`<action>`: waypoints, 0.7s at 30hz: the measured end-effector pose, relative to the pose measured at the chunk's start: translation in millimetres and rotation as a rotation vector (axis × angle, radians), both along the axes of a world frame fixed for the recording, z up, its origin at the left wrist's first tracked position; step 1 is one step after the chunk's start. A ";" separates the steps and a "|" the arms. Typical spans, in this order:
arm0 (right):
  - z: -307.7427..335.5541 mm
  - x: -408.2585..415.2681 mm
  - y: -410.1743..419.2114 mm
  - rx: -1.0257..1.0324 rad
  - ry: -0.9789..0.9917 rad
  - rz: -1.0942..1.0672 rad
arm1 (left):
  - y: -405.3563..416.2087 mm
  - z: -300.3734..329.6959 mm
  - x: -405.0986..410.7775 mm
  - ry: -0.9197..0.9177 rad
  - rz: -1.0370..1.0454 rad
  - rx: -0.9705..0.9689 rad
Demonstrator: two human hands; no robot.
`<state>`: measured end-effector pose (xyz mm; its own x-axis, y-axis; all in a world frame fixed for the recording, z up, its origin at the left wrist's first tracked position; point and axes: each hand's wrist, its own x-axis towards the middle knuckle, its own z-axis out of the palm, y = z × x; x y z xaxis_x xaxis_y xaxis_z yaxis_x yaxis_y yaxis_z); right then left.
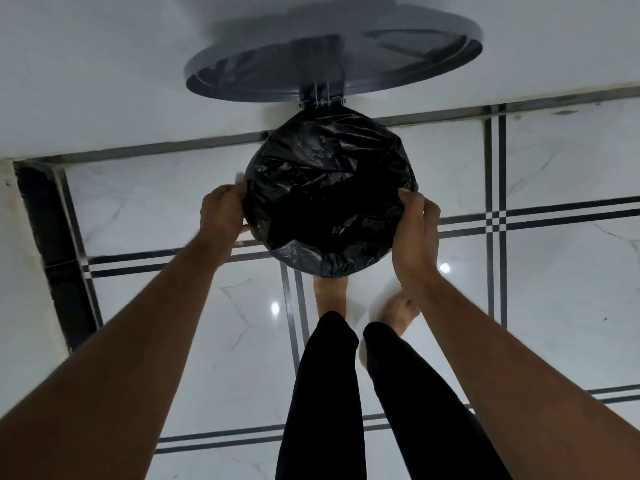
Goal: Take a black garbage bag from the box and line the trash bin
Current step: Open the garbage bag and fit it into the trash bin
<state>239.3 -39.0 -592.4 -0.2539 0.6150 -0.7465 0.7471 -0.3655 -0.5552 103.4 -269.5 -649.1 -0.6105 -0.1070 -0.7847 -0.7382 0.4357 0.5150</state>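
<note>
**Black bag stretched over the bin's mouth**

The black garbage bag is crinkled and glossy, spread over the round rim of the trash bin and sagging into its opening. The bin's body is hidden beneath the plastic. Its grey round lid stands flipped open on a hinge at the far side.
</note>
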 end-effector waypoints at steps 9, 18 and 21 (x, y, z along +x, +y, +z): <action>-14.7 17.5 0.0 -0.034 0.062 0.016 | 12.3 2.2 13.8 0.373 -0.171 -0.340; -15.3 23.9 -1.1 0.030 0.070 0.091 | 92.7 27.6 85.3 0.376 -1.353 -0.271; -17.6 23.9 -1.2 0.008 0.083 0.079 | 101.8 -1.5 72.7 0.452 -1.095 -0.262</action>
<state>263.2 -40.2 -610.0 -0.3624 0.5962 -0.7164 0.7248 -0.3029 -0.6188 176.1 -167.7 -650.6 -0.6905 0.5133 -0.5097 0.3093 0.8464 0.4335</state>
